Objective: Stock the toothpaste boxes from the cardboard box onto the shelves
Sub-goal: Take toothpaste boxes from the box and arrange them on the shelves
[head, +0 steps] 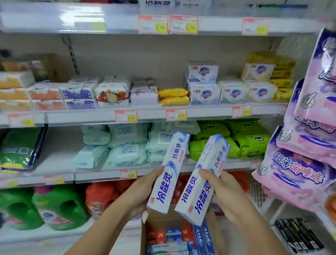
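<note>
My left hand point(141, 189) grips a white-and-blue toothpaste box point(170, 168) by its lower half, holding it upright in front of the shelves. My right hand point(221, 195) grips a second, matching toothpaste box point(204, 178), tilted slightly right. Both boxes hang above an open cardboard box point(143, 249) at the bottom centre, which holds several more toothpaste boxes in blue, white and red. On the top shelf point(112, 21), white toothpaste boxes point(157, 3) lie in a row near its middle.
Soap bars and tissue packs fill the second shelf point(147, 114); wet-wipe packs point(127, 143) sit below it. Green detergent bottles point(57, 209) stand on the lowest shelf. Pink hanging packs point(322, 125) crowd the right side, with black items point(298, 234) on a side shelf.
</note>
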A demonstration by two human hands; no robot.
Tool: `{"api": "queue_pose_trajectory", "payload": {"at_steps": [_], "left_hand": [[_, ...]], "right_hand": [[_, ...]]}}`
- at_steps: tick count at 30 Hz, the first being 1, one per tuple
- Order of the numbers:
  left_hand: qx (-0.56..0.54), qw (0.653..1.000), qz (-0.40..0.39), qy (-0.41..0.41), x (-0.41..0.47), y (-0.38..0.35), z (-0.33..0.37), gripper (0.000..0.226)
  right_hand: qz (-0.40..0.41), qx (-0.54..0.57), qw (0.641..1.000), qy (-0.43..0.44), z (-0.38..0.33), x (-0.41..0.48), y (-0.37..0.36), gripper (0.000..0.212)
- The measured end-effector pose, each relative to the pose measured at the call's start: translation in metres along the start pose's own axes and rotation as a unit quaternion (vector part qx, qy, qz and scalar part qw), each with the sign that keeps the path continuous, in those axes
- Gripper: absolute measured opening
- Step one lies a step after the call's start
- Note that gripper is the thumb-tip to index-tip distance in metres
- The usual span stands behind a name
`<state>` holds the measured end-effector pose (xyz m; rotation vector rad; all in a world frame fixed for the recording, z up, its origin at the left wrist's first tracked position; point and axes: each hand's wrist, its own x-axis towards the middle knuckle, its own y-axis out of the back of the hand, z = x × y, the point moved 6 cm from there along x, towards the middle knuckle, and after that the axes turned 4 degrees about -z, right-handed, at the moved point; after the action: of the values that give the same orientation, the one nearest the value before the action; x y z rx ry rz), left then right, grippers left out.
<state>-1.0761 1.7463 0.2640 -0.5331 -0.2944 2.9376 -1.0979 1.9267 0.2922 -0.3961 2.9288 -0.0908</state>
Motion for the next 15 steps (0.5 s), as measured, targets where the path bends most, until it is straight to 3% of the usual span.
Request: {"api": "queue_pose_trajectory", "payload": {"at_steps": [6, 12, 15], "left_hand": [[0.059, 0.998, 0.000, -0.026, -0.014, -0.005, 0.032, 0.039], [0.152, 0.979, 0.000, -0.134, -0.026, -0.022, 0.075, 0.040], [0.232, 0.952, -0.021, -0.201, -0.026, -0.037, 0.109, 0.064]], "right_hand": [[-0.077, -0.043, 0.996, 0.029, -0.028, -0.009, -0.034, 0.019], [-0.017, -0.073, 0.993, 0.091, -0.066, 0.005, -0.046, 0.024], [0.041, -0.088, 0.982, 0.161, -0.100, 0.009, -0.052, 0.036]]}}
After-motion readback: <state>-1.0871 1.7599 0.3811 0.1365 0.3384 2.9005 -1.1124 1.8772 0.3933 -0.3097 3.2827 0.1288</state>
